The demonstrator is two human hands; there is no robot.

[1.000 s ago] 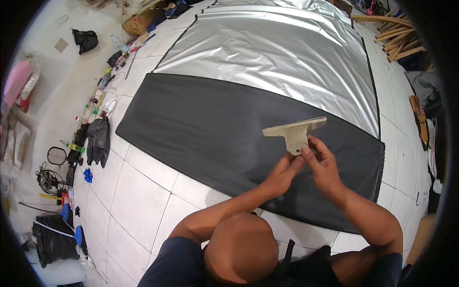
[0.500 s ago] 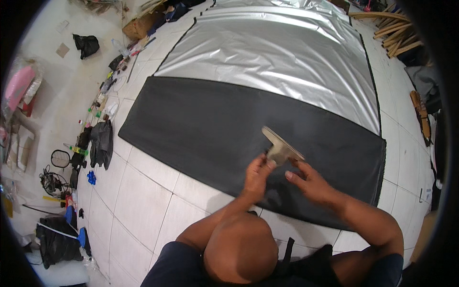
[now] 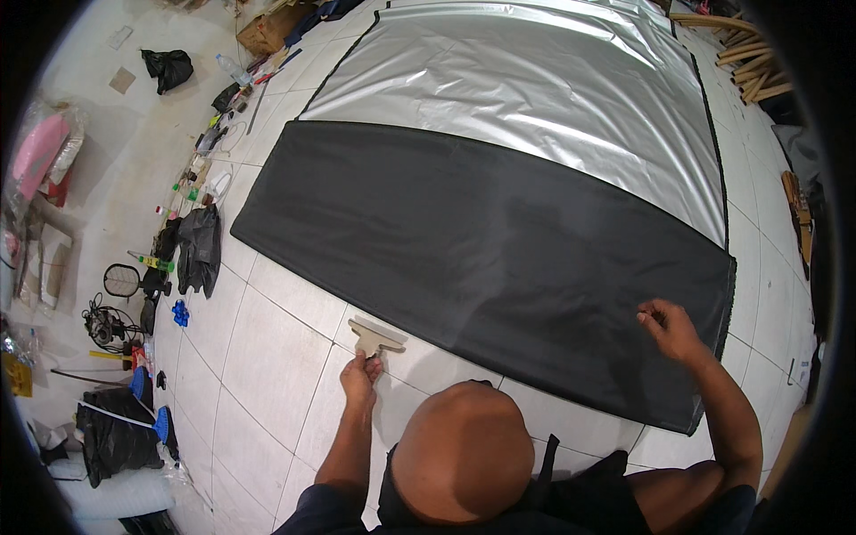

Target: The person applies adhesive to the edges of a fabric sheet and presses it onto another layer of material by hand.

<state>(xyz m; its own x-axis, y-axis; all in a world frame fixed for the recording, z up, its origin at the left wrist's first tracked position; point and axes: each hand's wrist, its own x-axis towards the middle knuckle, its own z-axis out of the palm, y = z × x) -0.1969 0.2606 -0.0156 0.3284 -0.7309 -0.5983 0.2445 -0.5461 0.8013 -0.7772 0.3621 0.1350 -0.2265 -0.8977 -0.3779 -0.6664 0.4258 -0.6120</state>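
Note:
My left hand (image 3: 358, 379) is closed around the short handle of a beige wide-bladed scraper (image 3: 374, 339). The scraper is over the white tiles, just off the near edge of the black sheet (image 3: 383, 214), its blade pointing away from me. Over the right part of that sheet is my right hand (image 3: 670, 332), its fingers loosely bent, thumb apart, nothing visible in them. Whether it touches the sheet I cannot tell. The black part looks like a folded-over flap, with wrinkled silver sheeting (image 3: 526, 98) stretching out beyond it.
Along the left lie a black plastic bag (image 3: 198, 250), an oval mesh-headed thing (image 3: 121, 280), a coiled cable (image 3: 109, 323) and a blue-headed brush (image 3: 161, 424). Curved wooden-looking strips (image 3: 747, 58) are stacked at the far right. A cardboard box (image 3: 272, 31) stands at the far left.
My left hand has carried the scraper left and nearer, off the black sheet to above the tiles. My right hand has moved right, away from the scraper. The view has shifted slightly.

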